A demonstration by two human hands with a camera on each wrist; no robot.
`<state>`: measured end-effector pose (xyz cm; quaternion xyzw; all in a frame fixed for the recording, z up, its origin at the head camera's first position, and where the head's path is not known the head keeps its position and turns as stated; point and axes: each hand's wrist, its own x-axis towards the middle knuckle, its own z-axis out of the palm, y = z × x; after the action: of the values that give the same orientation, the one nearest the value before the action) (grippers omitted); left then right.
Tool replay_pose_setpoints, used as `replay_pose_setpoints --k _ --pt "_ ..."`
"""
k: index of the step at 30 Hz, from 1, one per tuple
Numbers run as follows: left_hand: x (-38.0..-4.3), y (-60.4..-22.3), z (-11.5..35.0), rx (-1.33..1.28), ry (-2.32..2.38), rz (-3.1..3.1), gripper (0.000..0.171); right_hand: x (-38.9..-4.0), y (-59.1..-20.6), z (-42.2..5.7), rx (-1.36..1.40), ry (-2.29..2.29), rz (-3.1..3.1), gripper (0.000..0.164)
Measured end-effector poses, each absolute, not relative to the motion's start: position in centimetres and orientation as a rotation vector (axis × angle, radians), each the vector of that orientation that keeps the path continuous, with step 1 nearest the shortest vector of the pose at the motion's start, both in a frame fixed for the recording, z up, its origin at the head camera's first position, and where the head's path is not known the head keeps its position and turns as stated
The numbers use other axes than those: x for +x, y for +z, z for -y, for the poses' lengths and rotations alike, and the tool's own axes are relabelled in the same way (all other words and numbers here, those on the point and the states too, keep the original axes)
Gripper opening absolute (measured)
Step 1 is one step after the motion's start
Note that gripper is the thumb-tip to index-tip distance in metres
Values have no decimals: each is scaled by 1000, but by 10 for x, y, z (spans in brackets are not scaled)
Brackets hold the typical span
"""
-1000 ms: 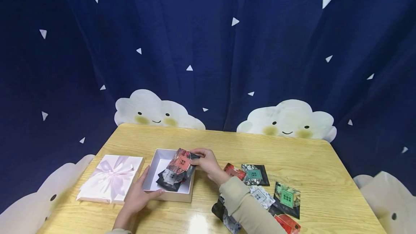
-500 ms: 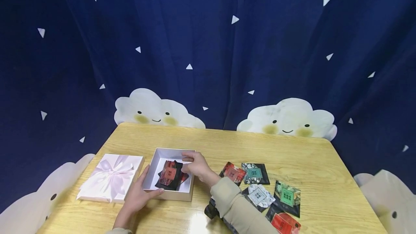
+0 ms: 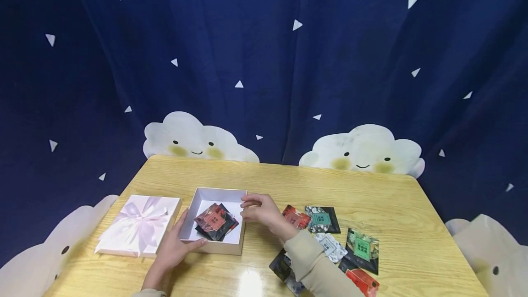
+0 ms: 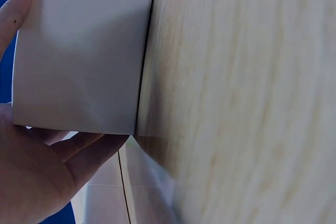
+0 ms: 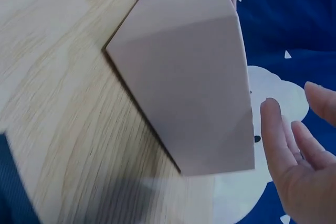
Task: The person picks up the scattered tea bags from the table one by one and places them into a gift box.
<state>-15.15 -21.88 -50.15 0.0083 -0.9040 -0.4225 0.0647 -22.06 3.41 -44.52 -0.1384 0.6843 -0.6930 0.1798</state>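
Note:
An open, light-coloured gift box [image 3: 222, 248] stands on the table, several dark printed sachets [image 3: 214, 221] lying stacked askew inside it; the top one has a red label. My left hand [image 3: 171, 246] holds the box at its near left corner, with the thumb along the front rim and the fingers down the left side. In the left wrist view, the fingers [image 4: 86, 150] reach round behind the box wall. Just beyond the right wall hovers my right hand [image 3: 266, 214], with nothing in it; the right wrist view has its fingers [image 5: 275, 129] loosely spread beside the box.
The white lid [image 3: 115, 242] with a pale pink ribbon bow [image 3: 142, 219] lies left of the box. More sachets are spread to the right, among them a green-labelled one [image 3: 363, 249] and a red one [image 3: 363, 281]. A dark blue curtain [image 3: 264, 58] hangs behind the table.
My right hand has let the sachets go into the box and drawn back to the right, over the wall. The top sachet now lies turned. My left hand stays on the box.

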Motion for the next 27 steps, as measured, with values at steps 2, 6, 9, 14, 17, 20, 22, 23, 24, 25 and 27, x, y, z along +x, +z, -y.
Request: replay_pose_setpoints --k 2,6,9,14,17,20,22,23,24,25,27 --pt "-152 -501 219 26 -1283 2730 106 -221 -446 -41 -410 -1954 -1947 40" --pt "-152 -500 220 38 -1276 2744 105 -227 -456 -52 -418 -1936 -1968 40" --pt "-151 -500 220 32 -1262 2742 104 -226 -455 -61 -417 -1915 -1985 40" --pt "-150 -501 220 17 -1246 2735 105 -225 -454 -77 -430 -1900 -1998 42" --pt "-150 -502 221 18 -1237 2737 105 -224 -452 -85 -441 -1897 -1983 43" --pt "-150 -502 221 21 -1240 2736 105 -224 -450 -93 -455 -1890 -1972 44" --pt "-150 -502 220 22 -1244 2739 105 -224 -448 -99 -469 -1883 -1977 45" --pt "-151 -503 220 23 -1245 2742 105 -224 -447 -102 -475 -1879 -1981 45" --pt "-151 -502 220 25 -1246 2745 105 -223 -446 -104 -483 -1870 -1989 46" --pt "-151 -502 220 27 -1247 2748 105 -223 -445 -108 -487 -1864 -1992 46" --pt "-151 -502 220 30 -1246 2751 105 -222 -443 -114 -495 -1850 -1992 47"
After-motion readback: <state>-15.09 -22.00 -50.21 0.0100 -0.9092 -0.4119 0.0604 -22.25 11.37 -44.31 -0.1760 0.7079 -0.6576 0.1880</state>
